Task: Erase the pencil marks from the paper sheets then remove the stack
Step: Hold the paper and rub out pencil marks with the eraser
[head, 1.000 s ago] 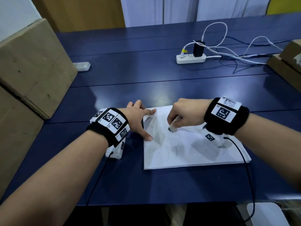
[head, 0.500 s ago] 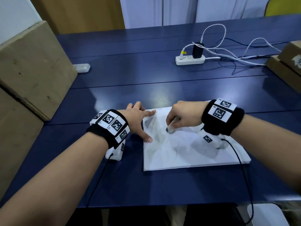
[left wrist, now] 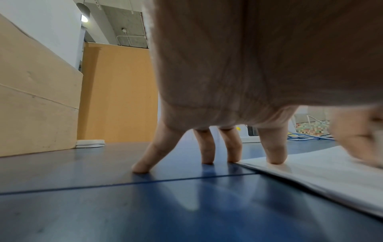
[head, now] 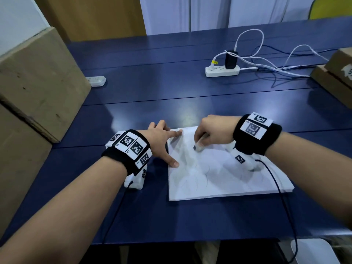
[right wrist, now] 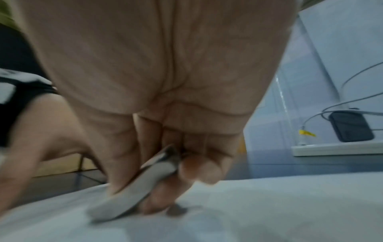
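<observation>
A: Where is the paper stack [head: 224, 180]?

B: Flat on the blue table [head: 171, 92], under both hands. The left hand [head: 162, 141] spreads its straight fingers [left wrist: 274, 153] wide: index tip and thumb press the stack's left edge, the other tips stand on the table just beside it.

A: And the right hand [head: 213, 130]?

B: Curled round a whitish eraser [right wrist: 134, 188], pinching it between thumb and fingers. Its tip touches the top sheet, right of the left index finger. Faint pencil marks [head: 198, 176] lie nearer the person than that hand.

A: Anything else?

B: A power strip [head: 222, 71] sits well beyond the right hand.
</observation>
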